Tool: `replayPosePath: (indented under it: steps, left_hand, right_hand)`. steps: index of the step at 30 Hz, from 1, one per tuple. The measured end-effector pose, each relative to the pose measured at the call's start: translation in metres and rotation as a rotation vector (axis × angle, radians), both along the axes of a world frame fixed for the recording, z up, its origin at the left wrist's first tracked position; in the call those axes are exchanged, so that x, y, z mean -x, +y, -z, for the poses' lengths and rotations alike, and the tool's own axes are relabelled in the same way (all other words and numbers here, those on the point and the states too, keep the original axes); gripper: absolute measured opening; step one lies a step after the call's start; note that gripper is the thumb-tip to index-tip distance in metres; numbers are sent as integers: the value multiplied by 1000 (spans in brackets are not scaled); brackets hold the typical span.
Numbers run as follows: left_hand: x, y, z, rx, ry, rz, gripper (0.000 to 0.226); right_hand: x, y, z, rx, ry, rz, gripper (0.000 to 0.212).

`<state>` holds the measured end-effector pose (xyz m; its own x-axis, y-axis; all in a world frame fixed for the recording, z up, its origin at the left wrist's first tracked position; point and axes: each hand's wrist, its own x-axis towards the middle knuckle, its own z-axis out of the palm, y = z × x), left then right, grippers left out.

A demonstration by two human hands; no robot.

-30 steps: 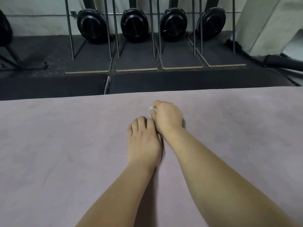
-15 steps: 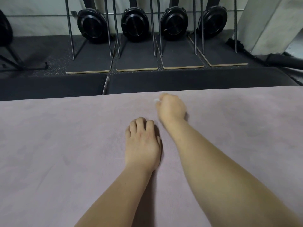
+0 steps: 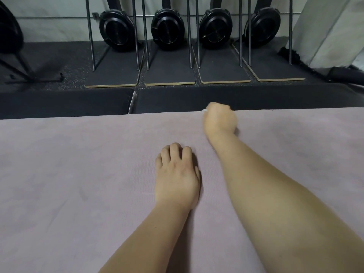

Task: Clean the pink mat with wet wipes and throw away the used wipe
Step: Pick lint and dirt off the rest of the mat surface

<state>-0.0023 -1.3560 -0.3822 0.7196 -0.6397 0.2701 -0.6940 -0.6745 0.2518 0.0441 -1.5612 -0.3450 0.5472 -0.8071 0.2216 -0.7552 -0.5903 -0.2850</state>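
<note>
Four black round housings [image 3: 116, 29] stand in a row against the pale wall [image 3: 59, 26], each above a dark board with a light edge [image 3: 114, 73], between thin upright metal rods [image 3: 90, 34]. Black floor pads [image 3: 65, 103] lie in front, and a black stand [image 3: 23, 69] sits far left.

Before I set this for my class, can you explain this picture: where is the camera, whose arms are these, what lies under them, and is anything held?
There is no machine here. A person wears one camera on the head, looking forward and down, so the two bare arms are their own. Both reach over a pink mat. The left hand rests on it and holds nothing. The right hand, at the mat's far edge, grips a white wipe; only a corner of it shows. Beyond the mat stand four black discs.
</note>
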Motion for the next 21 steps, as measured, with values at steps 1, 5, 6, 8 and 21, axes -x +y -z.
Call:
replayPosePath:
  steps: [1,5,6,8,21]
  left_hand:
    - [0,0,0,-2,2,1,27]
    - [-1,1,1,-2,1,4,26]
    - [0,1,1,-6,-1,7,26]
    - [0,1,0,-6,-8,9,28]
    - [-1,0,-1,-38,-23,8,34]
  right_hand:
    - [-10,16,2,-1,-11,-82,17]
    - [-26,44,7,28,-37,-281,11]
    - [-24,37,7,44,-37,-262,10]
    - [-16,12,4,91,1,-177,9]
    - [27,-38,-5,-127,-80,-25,19]
